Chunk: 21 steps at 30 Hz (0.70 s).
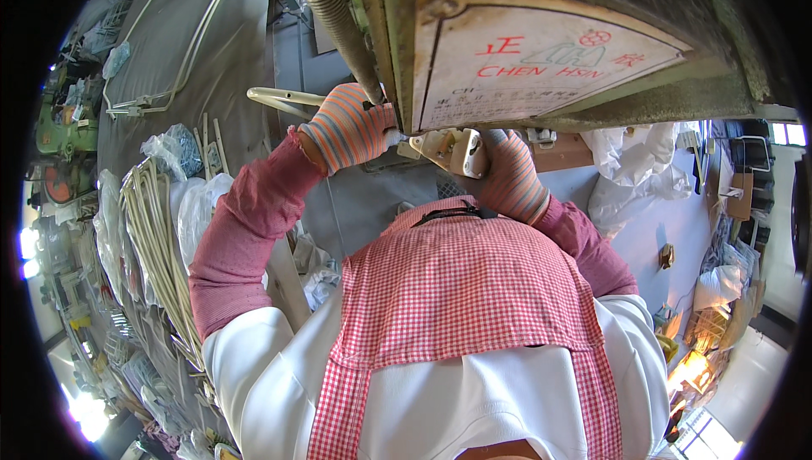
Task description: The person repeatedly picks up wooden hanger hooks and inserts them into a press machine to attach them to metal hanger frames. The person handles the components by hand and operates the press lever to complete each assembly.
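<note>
My left hand (346, 130), in an orange and grey striped glove, is closed around a bent cream metal tube (285, 97), whose loop sticks out to the left. Its fingertips reach under the edge of a large dark green machine head (672, 29), where they are partly hidden. My right hand (512, 178), gloved alike, grips a cream metal bracket (468, 152) with holes in it, just below the machine's lower edge. Whether tube and bracket are joined cannot be seen. A coil spring or ribbed metal hose (333, 13) slants down beside my left hand.
On the grey-covered surface at left lie a bent tube frame (206, 29) and a bundle of cream tubes (155, 238) among plastic bags. White plastic sacks (634, 174) stand at right. A small brown object (667, 256) is on the floor. The machine's plate (539, 57) bears writing.
</note>
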### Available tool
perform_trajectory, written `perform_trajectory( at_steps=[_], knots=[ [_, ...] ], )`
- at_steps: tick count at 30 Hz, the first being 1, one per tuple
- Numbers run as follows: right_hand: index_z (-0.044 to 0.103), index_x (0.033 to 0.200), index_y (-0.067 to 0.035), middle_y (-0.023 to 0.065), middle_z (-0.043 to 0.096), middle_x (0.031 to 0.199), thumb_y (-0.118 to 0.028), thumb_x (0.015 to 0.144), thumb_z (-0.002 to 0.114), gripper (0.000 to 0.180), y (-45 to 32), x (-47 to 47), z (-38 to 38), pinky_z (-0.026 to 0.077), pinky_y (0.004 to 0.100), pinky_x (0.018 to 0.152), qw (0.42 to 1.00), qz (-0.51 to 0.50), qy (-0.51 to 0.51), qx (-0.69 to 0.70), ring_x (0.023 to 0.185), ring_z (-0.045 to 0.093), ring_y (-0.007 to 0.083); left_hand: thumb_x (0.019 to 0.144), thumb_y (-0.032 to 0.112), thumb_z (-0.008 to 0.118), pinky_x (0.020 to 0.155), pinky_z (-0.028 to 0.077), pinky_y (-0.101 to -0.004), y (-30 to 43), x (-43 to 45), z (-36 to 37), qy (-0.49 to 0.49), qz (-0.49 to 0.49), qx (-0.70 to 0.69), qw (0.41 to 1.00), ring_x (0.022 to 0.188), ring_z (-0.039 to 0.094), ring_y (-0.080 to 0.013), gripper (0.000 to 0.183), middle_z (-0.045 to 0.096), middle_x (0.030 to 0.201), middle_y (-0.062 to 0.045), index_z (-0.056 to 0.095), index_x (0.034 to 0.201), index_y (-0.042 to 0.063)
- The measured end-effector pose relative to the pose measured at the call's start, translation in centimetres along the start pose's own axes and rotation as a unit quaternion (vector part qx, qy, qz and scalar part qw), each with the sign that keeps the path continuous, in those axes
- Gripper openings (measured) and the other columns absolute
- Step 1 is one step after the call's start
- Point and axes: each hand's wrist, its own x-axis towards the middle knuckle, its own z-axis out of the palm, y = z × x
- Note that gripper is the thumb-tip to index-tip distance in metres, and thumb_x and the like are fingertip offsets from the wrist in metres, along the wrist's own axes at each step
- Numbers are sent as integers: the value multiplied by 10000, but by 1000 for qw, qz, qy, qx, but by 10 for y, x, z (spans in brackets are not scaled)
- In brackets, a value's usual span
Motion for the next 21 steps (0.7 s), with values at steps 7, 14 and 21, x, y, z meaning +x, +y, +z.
perform_trajectory(
  at_steps=[7, 14, 21],
  knots=[
    [615, 1181, -20, 229, 706, 942, -236, 747, 822, 527, -5, 3, 2, 574, 435, 715, 998, 51, -26, -18, 850, 704, 398, 888, 18, 565, 839, 509, -338, -2, -4, 8, -53, -328, -540, 773, 925, 652, -249, 207, 731, 1022, -56, 685, 1050, 68],
    [642, 1132, -1, 237, 708, 916, -264, 735, 823, 509, -2, 4, 6, 578, 435, 693, 997, 60, -37, -18, 808, 708, 398, 891, -82, 538, 780, 514, -305, -25, -20, 12, -94, -357, -691, 621, 895, 627, -189, 240, 716, 1049, -56, 652, 1070, 29],
    [640, 1087, 17, 238, 700, 861, -251, 702, 836, 508, -10, 4, 5, 569, 455, 683, 999, 37, 4, -35, 793, 694, 418, 899, -31, 575, 732, 504, -328, -16, 0, 5, -116, -398, -646, 641, 781, 604, -250, 136, 708, 892, -55, 666, 974, 37]
  ],
)
